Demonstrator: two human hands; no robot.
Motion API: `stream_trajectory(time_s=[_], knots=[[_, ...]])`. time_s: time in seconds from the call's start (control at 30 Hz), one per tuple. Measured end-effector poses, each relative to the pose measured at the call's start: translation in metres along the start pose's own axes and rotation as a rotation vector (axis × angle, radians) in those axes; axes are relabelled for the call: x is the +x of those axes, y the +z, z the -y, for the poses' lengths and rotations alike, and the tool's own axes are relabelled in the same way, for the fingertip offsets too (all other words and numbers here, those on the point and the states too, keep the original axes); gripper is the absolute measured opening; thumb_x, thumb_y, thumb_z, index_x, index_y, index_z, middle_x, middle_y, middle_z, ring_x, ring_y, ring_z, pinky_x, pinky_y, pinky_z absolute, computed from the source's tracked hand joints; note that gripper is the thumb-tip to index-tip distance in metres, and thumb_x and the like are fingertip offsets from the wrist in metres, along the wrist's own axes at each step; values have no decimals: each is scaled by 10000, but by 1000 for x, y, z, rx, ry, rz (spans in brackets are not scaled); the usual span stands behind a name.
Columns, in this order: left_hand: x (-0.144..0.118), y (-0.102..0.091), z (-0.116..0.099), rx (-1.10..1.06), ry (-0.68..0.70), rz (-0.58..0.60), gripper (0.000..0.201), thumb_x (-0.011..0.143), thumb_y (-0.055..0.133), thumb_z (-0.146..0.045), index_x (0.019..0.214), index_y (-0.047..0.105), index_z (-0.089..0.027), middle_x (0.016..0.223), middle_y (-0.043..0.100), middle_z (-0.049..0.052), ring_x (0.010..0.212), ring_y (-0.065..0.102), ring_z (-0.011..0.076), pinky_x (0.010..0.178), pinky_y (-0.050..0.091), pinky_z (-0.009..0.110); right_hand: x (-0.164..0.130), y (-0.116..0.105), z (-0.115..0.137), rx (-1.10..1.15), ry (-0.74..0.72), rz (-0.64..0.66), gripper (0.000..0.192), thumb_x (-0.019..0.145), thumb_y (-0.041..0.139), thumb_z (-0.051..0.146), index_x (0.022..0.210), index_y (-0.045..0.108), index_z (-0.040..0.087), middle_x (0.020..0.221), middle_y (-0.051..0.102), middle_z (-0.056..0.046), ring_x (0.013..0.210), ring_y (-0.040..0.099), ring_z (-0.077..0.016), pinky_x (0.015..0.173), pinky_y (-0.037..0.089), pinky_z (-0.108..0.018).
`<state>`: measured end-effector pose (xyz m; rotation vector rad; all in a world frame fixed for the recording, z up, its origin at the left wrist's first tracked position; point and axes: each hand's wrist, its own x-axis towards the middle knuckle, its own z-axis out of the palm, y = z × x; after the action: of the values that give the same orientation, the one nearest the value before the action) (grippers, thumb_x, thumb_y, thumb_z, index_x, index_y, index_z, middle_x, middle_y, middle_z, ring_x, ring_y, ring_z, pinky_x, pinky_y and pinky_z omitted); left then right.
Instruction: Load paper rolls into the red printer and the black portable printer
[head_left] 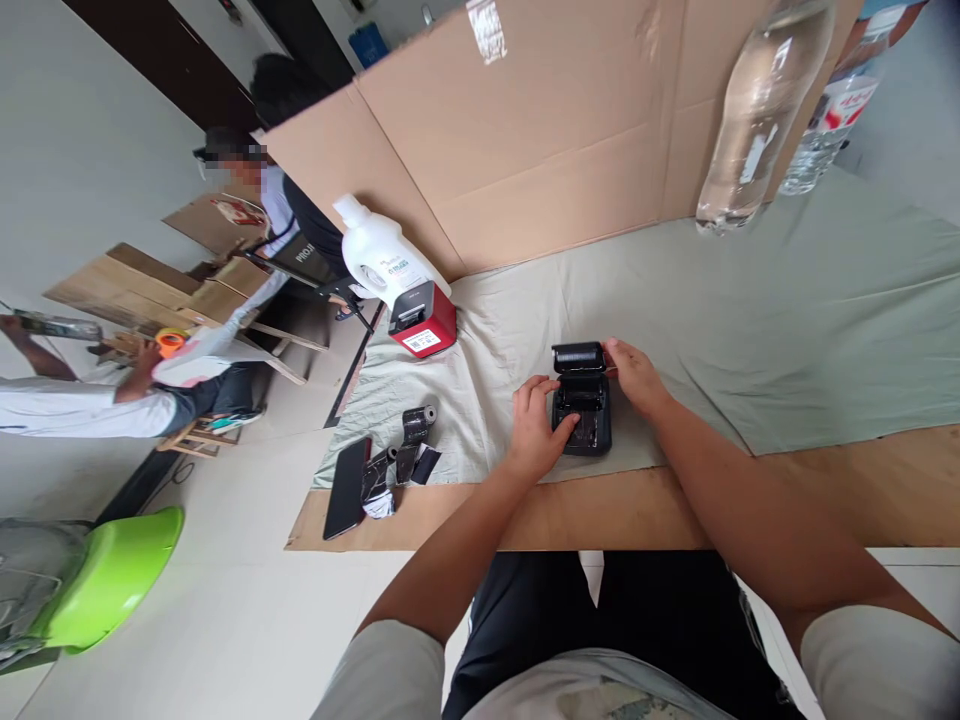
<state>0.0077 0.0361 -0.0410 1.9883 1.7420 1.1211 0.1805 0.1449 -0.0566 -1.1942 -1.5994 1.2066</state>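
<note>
Resting at the middle of the frame, a small black plastic label printer with its lid flipped open sits on the pale green cloth spread over the wooden table, close to the near edge where both arms reach it easily. The left hand lies against the printer's left side with its fingers curled over the open compartment, a narrow grip touching the inside rather than lifting anything, which seems meant to steady the body. The right hand pinches the right edge near the raised lid, a narrow grip on the printer itself, likely keeping the lid up. To the lower left of the printer lie dark paper rolls and torn black wrappers beside a flat black phone, set just aside. Further up left stand a red and black boxy device and a white plastic bottle against the brown cardboard screen. Clear plastic water bottles show at upper right, and other people sit at far left
</note>
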Motion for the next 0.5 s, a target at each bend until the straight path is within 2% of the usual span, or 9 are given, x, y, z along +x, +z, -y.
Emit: stream_trajectory(time_s=[0.1, 0.2, 0.27, 0.37, 0.43, 0.5], knots=[[-15, 6, 11, -131, -155, -53, 536, 768, 744, -313, 1219, 473, -216, 1337, 482, 145, 1289, 463, 300, 964, 450, 442, -2, -3, 5, 65, 39, 16, 516, 927, 323, 612, 771, 616, 216, 921, 714, -87, 915, 664, -212, 846, 518, -358], [-21, 13, 18, -223, -236, -82, 594, 753, 754, -362, 1234, 441, -207, 1319, 483, 145, 1233, 502, 288, 923, 460, 420, -4, -9, 11, -134, 56, 13, 417, 846, 518, 614, 792, 609, 211, 935, 712, -92, 895, 659, -228, 846, 507, -379], [-23, 16, 20, -246, -242, -79, 587, 778, 729, -391, 1250, 432, -209, 1306, 492, 138, 1201, 520, 276, 929, 455, 421, -5, -14, 16, -326, 102, 42, 430, 795, 599, 632, 873, 625, 210, 982, 713, -110, 916, 662, -261, 833, 503, -404], [-24, 19, 21, -250, -210, -50, 558, 833, 667, -437, 1279, 424, -207, 1290, 507, 138, 1176, 532, 270, 942, 450, 427, -8, -22, 23, -548, 186, 238, 518, 759, 606, 722, 864, 635, 216, 945, 721, -130, 910, 674, -318, 788, 499, -429], [-26, 19, 21, -261, -180, -22, 550, 861, 629, -455, 1299, 418, -198, 1268, 519, 141, 1152, 541, 265, 947, 452, 430, -11, -24, 26, -595, 185, 332, 542, 746, 606, 747, 858, 633, 217, 923, 725, -135, 888, 678, -333, 760, 499, -429], [-27, 19, 20, -282, -144, -7, 550, 866, 621, -461, 1303, 419, -194, 1252, 523, 141, 1139, 541, 261, 946, 458, 428, -14, -24, 28, -562, 164, 336, 548, 724, 653, 723, 924, 628, 213, 959, 726, -135, 890, 678, -334, 750, 504, -425]])
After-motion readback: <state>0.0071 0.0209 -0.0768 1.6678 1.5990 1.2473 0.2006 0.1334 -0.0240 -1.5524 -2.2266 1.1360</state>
